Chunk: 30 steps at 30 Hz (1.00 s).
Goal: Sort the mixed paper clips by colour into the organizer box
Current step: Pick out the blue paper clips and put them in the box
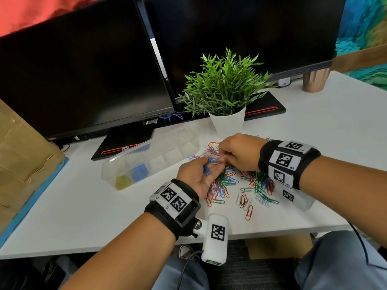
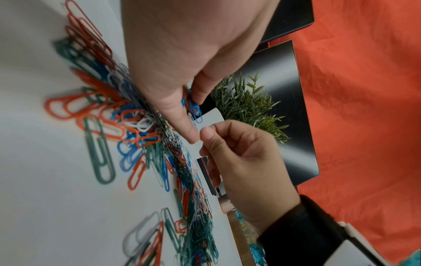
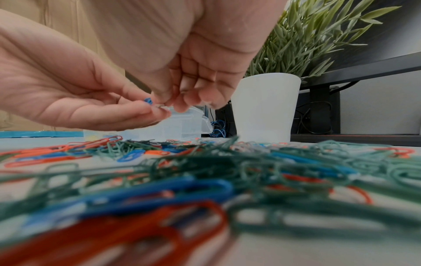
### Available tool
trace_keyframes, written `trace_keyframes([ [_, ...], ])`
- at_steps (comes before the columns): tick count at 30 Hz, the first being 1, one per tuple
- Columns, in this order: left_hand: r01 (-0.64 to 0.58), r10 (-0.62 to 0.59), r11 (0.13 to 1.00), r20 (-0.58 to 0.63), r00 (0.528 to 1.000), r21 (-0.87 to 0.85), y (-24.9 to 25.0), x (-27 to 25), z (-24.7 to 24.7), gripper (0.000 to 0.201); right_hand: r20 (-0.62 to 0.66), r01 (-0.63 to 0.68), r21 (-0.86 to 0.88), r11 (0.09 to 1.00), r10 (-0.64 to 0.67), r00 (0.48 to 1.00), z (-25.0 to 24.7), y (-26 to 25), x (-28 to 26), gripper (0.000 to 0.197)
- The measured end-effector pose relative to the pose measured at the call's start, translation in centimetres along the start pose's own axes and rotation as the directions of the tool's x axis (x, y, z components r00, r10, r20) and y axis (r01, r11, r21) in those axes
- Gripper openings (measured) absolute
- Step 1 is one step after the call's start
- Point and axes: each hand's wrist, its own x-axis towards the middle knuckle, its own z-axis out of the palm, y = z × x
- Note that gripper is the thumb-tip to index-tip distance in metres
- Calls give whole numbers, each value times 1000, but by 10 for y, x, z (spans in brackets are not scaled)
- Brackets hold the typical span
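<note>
Nearest me, left hand (image 1: 198,174) at 6 o'clock of the clip pile (image 1: 240,183), palm up, fingers curled loosely, cupping a few blue clips (image 1: 207,169) against the palm. Right hand (image 1: 240,152) at about 1 o'clock of the left, fingertips bunched together and touching the left fingertips; I read it as pinching a pale clip (image 1: 217,162) there, but the colour is too small and blurred to tell. Pile of red, green, blue and white clips spreads on the desk (image 1: 83,206) under and to 3 o'clock of both hands. Box (image 1: 146,158) sits open at 10 o'clock of the hands, apart from the pile: yellow clips (image 1: 123,182) in the near end cell, blue ones (image 1: 139,171) in the next cell. Plant (image 1: 224,86) at 12 o'clock, monitors (image 1: 83,76) behind.
</note>
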Motion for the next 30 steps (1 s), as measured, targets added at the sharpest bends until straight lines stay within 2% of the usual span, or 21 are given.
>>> trace_keyframes([
  [5,39,-38,999,-29,999,32,5,-2,-3,35,15,-41,-28,999,41,999,-1,-2,-1,14],
  [8,42,-41,999,-42,998,23,8,0,-3,35,83,-95,-80,992,101,991,-2,-3,-2,17],
  [10,28,-28,1000,-46,999,10,11,1,-5,33,150,-114,-114,987,131,980,-4,-4,-2,19],
  [13,13,-13,1000,-34,999,-2,17,1,-9,21,207,-120,-96,988,138,968,-5,-4,-2,8],
  [15,8,-8,1000,-31,999,8,20,-1,-10,15,227,-113,-81,990,129,965,-5,-4,-1,12],
  [19,-16,19,997,-38,999,73,22,-2,-12,15,215,-96,-80,992,111,970,-3,-1,0,14],
  [22,12,-10,995,-24,1000,98,22,-2,-13,13,213,-81,-87,993,98,972,-3,-1,0,14],
  [30,60,-61,997,36,997,47,21,-4,-14,13,174,-70,-125,990,92,980,-2,1,1,6],
])
